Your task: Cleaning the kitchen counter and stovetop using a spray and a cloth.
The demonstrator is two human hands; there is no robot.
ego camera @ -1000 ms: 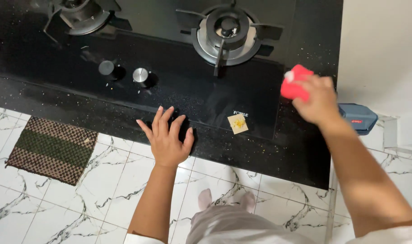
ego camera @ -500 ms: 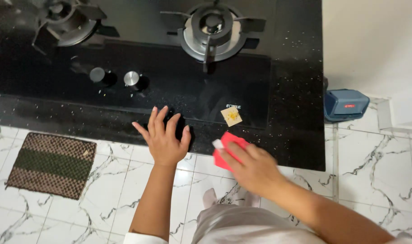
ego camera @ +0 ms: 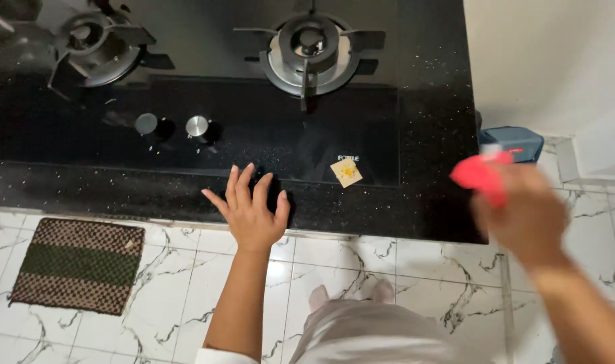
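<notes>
My left hand rests flat with spread fingers on the front edge of the black speckled counter. My right hand, blurred by motion, holds a red cloth or sponge off the counter's right end, above the floor. A black glass gas hob lies ahead, with two burners and two round knobs. A small yellowish square sticker sits on the glass near the hob's front right.
A brown and green woven mat lies on the white marbled tile floor at the left. A blue box stands on the floor beside the counter's right end, under a white wall.
My right hand swung with the red cloth from the counter's right side down to the front edge by my left hand, then back out right past the counter's end. The left hand stayed put.
</notes>
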